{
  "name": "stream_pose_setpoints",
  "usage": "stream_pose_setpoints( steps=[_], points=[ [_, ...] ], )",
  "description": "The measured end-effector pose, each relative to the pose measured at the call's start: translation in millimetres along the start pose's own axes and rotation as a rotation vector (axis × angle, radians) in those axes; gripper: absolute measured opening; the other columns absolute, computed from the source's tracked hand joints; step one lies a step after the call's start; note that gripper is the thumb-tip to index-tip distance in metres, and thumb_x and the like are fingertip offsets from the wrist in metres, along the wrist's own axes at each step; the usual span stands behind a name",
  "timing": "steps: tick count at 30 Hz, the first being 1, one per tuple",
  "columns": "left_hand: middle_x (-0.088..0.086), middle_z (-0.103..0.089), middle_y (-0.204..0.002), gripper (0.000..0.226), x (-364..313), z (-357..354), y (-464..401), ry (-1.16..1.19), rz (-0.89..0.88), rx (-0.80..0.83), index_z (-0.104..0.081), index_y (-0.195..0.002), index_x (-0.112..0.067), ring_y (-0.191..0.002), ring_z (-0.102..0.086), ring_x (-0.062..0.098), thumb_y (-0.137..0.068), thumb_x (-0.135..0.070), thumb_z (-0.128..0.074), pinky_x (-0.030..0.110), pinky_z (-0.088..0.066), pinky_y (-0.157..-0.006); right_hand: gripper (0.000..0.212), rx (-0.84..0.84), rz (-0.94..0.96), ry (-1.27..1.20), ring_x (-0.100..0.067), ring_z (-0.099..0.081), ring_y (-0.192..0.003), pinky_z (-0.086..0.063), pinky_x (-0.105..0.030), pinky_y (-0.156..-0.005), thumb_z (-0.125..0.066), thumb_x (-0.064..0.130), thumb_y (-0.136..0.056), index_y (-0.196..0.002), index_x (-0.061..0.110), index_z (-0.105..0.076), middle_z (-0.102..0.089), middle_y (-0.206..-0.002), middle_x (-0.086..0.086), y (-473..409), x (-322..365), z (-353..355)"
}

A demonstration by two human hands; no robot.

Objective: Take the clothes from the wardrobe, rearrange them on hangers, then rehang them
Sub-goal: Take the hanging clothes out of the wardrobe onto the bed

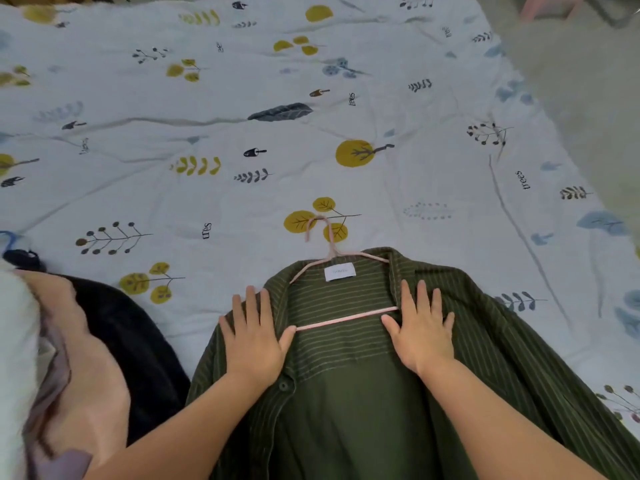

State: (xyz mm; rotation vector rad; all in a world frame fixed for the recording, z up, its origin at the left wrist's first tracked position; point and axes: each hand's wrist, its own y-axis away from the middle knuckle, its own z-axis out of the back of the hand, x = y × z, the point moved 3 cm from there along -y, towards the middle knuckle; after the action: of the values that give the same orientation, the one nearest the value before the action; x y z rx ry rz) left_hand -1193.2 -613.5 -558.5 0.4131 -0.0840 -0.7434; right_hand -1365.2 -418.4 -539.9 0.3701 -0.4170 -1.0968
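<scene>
Head view: a leaf-printed bedsheet (242, 109) carries a green striped shirt (346, 393) lying open on a pink hanger (341, 318). Left hand (254, 332) and right hand (420, 329), fingers straight and spread, press flat on the shirt's two front panels beside the hanger bar.

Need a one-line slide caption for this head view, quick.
Both hands, left hand and right hand, press flat on a green striped shirt fitted over a pink hanger on the patterned bedsheet.

I'm looking at a home bedroom: a bed sheet (242, 126) printed with leaves and "trees" spreads beyond both hands, and piled clothes (104, 341), perhaps jackets, lie left of them.
</scene>
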Motion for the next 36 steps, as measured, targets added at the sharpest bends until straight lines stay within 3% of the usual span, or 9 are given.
stream_pose_setpoints(
  steps=[2, 5, 9, 11, 14, 23, 26, 29, 36],
  points=[
    [0.009, 0.013, -0.157, 0.082, 0, -7, -7, 0.012, 0.001, 0.028, 0.013, -0.148, -0.014, -0.144, 0.01, 0.033, -0.088, -0.066, -0.01, 0.055, -0.002, -0.114, 0.07, 0.06, -0.003, -0.006, -0.027, 0.015, -0.145, 0.0, -0.052, -0.115, -0.028, 0.054, -0.096, -0.149, 0.028, 0.008, 0.013, -0.158, -0.003, -6, -1, 4],
    [0.007, 0.018, -0.156, 0.08, 1, -2, -10, 0.004, -0.01, 0.126, 0.017, -0.147, -0.016, -0.143, 0.013, 0.031, -0.091, -0.063, -0.016, 0.053, 0.0, -0.114, 0.069, 0.16, -0.01, -0.001, -0.028, 0.008, -0.146, -0.007, -0.052, -0.116, -0.031, 0.051, -0.096, -0.15, 0.026, 0.003, 0.007, -0.159, -0.004, -3, 2, 22],
    [0.01, -0.006, -0.157, 0.071, 1, 40, -3, -0.035, -0.026, 0.266, -0.006, -0.149, -0.016, -0.142, -0.011, 0.035, -0.094, -0.057, -0.024, 0.051, -0.015, -0.112, 0.049, -0.007, 0.008, -0.052, -0.029, -0.031, -0.135, -0.034, -0.043, -0.109, -0.037, 0.038, -0.098, -0.14, 0.013, -0.034, -0.036, -0.146, -0.011, 26, 15, 63],
    [0.012, -0.043, -0.139, 0.05, -1, 70, 8, -0.025, -0.081, 0.223, -0.041, -0.13, -0.011, -0.124, -0.043, 0.03, -0.096, -0.046, -0.03, 0.04, -0.036, -0.096, 0.038, -0.069, 0.062, -0.047, -0.025, -0.047, -0.119, -0.043, -0.037, -0.096, -0.039, 0.03, -0.097, -0.132, 0.014, -0.043, -0.05, -0.131, -0.009, 48, 23, 85],
    [0.006, -0.059, -0.104, 0.026, -1, 110, 38, 0.113, -0.14, 0.16, -0.054, -0.098, -0.013, -0.089, -0.052, 0.019, -0.095, -0.032, -0.035, 0.026, -0.033, -0.063, 0.028, -0.002, 0.154, -0.065, -0.02, -0.056, -0.101, -0.045, -0.03, -0.081, -0.041, 0.024, -0.096, -0.119, 0.017, -0.054, -0.06, -0.115, -0.005, 85, 36, 110],
    [0.006, -0.064, -0.11, 0.028, 44, 188, 159, 0.204, -0.136, 0.041, -0.06, -0.107, -0.013, -0.102, -0.057, 0.02, -0.095, -0.026, -0.038, 0.025, -0.04, -0.076, 0.038, 0.277, 0.312, 0.023, -0.019, -0.052, -0.119, -0.042, -0.029, -0.099, -0.045, 0.028, -0.095, -0.131, 0.019, -0.049, -0.053, -0.133, -0.002, 197, 74, 148],
    [0.003, -0.061, -0.099, 0.029, 67, 209, 206, 0.188, -0.086, -0.01, -0.061, -0.107, -0.011, -0.089, -0.057, 0.017, -0.096, -0.025, -0.038, 0.031, -0.044, -0.086, 0.04, 0.283, 0.373, 0.062, -0.018, -0.05, -0.122, -0.04, -0.028, -0.1, -0.045, 0.029, -0.095, -0.133, 0.018, -0.048, -0.052, -0.136, -0.001, 234, 87, 154],
    [0.002, -0.059, -0.085, 0.02, 98, 222, 254, 0.256, -0.002, -0.075, -0.053, -0.107, -0.011, -0.072, -0.052, 0.01, -0.096, -0.023, -0.041, 0.026, -0.045, -0.077, 0.04, 0.306, 0.436, 0.112, -0.018, -0.048, -0.124, -0.039, -0.028, -0.101, -0.045, 0.03, -0.095, -0.134, 0.018, -0.047, -0.05, -0.138, -0.001, 271, 104, 153],
    [0.005, -0.061, -0.118, 0.031, 174, 223, 330, 0.277, 0.19, -0.072, -0.059, -0.115, -0.012, -0.106, -0.056, 0.018, -0.097, -0.027, -0.038, 0.023, -0.039, -0.078, 0.036, 0.377, 0.584, 0.193, -0.019, -0.052, -0.118, -0.041, -0.028, -0.098, -0.045, 0.028, -0.096, -0.129, 0.015, -0.05, -0.054, -0.131, -0.003, 336, 153, 139]
  ],
)
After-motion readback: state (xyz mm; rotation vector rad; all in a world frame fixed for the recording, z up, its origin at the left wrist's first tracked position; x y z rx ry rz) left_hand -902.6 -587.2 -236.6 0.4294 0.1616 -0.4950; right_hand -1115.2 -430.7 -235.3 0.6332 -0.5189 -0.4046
